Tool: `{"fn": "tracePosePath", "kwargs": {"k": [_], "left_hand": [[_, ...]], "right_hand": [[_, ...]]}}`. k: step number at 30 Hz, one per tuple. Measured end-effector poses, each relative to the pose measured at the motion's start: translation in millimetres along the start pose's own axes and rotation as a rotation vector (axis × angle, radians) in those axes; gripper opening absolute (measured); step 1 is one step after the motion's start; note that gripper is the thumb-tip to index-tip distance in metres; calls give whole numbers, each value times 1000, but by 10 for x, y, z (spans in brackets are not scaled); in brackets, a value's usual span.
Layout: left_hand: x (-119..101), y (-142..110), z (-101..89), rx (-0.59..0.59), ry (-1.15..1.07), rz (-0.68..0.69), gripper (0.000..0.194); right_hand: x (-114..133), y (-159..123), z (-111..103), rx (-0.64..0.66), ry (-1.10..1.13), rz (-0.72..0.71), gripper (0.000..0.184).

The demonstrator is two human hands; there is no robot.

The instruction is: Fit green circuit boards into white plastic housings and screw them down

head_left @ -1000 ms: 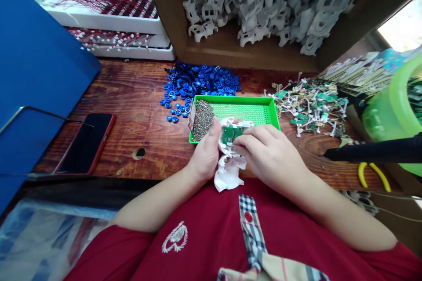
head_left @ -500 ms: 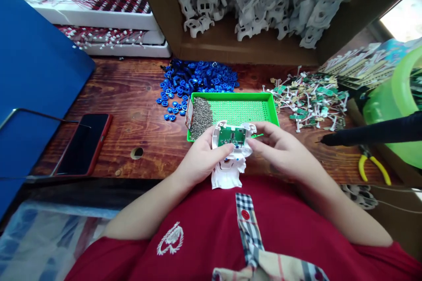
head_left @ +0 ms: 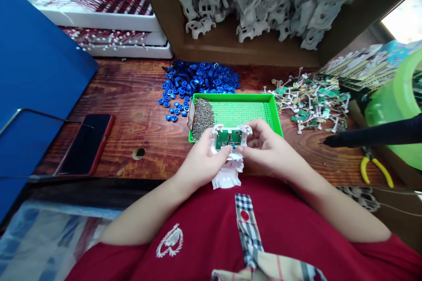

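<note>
A white plastic housing [head_left: 216, 151] is held between both hands, in front of a green tray [head_left: 278, 118]. Inside it lies a green circuit board [head_left: 228, 138]. My left hand [head_left: 204, 153] grips the housing's left side, its thumb on the board's lower edge. My right hand [head_left: 263, 145] clasps the right side, thumb near the lower right of the board and fingers curled behind. Tiny blue bits show by the thumbs. Below hangs another white plastic piece [head_left: 227, 179], close against the red shirt; I cannot tell how it joins the housing.
Small screws [head_left: 202, 118] fill the tray's left end. Behind are blue parts [head_left: 201, 77] and a carton [head_left: 250, 50] of white shells. Wired boards [head_left: 313, 101], yellow-handled pliers [head_left: 376, 171] and a black rod-like tool [head_left: 372, 133] are right; a phone [head_left: 85, 145] lies left.
My right hand has moved from over the board to the housing's right side. My left thumb has come down onto the board's lower edge. The housing now faces me more squarely.
</note>
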State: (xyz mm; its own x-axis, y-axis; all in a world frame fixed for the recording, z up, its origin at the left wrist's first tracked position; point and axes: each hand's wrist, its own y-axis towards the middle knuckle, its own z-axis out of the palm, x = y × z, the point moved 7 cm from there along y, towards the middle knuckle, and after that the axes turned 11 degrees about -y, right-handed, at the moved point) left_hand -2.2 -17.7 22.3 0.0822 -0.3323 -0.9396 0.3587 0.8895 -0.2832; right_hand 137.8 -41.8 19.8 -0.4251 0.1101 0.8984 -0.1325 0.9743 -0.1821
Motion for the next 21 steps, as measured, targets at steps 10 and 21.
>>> {"fn": "tracePosePath", "kwargs": {"k": [10,21], "left_hand": [[206,25,-55,36,-582,-199,28],[327,-118,-22,130,-831,-439,24]], "right_hand": [[224,859,-870,-276,-947,107,19],[-185,2022,-742,-51,-1097,256,17]]}}
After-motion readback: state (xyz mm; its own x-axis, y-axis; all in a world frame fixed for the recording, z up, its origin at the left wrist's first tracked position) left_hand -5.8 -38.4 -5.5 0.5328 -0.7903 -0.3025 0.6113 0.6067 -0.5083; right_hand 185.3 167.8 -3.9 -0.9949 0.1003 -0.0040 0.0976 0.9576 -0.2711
